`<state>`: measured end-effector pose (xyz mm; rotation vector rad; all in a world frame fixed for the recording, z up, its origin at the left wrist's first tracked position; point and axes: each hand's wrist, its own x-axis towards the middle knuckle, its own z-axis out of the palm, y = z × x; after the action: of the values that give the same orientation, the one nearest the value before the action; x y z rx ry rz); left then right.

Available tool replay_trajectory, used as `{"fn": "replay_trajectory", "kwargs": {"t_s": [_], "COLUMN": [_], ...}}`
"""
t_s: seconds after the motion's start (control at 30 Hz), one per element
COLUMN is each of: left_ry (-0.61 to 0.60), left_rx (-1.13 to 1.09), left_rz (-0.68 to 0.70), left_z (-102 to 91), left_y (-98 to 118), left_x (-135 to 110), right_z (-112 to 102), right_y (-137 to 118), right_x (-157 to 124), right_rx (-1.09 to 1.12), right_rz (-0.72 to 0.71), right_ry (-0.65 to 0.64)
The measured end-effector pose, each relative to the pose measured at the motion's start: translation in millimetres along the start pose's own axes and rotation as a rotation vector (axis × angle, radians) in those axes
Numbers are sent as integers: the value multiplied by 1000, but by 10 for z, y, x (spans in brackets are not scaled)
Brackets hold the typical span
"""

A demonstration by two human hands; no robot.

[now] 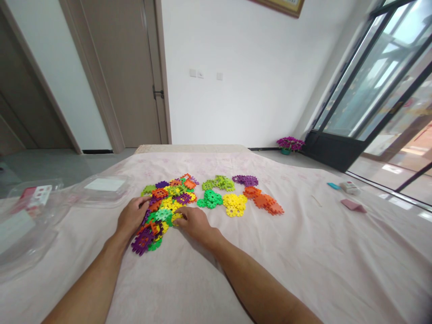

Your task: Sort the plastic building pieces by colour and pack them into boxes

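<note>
One big pinkish cloth (270,274) covers the table, under and all around the mixed pile (167,207), my landmark here. Clear plastic trays (43,243) sit left of the pile. The pile itself is a jumble of flat notched discs in purple, orange, yellow and greens. Right hand (197,225) is at the pile's right edge, pinched narrow. Left hand (131,216) is on its left edge, fingers bent; can't tell if it's gripping anything. Sorted bunches are all right of the pile: orange (265,201) farthest over, yellow (234,204) closer, lime (221,182) a bit farther back, green (211,199) nearest, purple (245,180) behind orange. Pink scrap (353,205) is well off to the pile's right. Smallest: the yellow disc (176,219) in the right hand's pinch, right at the pile's edge.
</note>
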<state>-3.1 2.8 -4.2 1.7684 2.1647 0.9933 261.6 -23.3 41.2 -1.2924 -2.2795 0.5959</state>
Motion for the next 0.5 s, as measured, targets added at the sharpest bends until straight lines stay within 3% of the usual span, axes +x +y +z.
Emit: {"fn": "replay_trajectory", "kwargs": {"t_s": [0.27,0.37,0.5], "left_ry": [-2,-25,-31], "left_rx": [-66,-139,-176], "left_rz": [22,50,37], "left_z": [-12,-8,12], "left_y": [27,32,48], "left_x": [-39,-40,-29], "right_z": [-32,-214,-652], "right_y": [152,234,373], "right_x": [77,142,183], "right_rx": [87,28,-104], "right_rz": [35,68,129], "right_ry": [142,203,230]}}
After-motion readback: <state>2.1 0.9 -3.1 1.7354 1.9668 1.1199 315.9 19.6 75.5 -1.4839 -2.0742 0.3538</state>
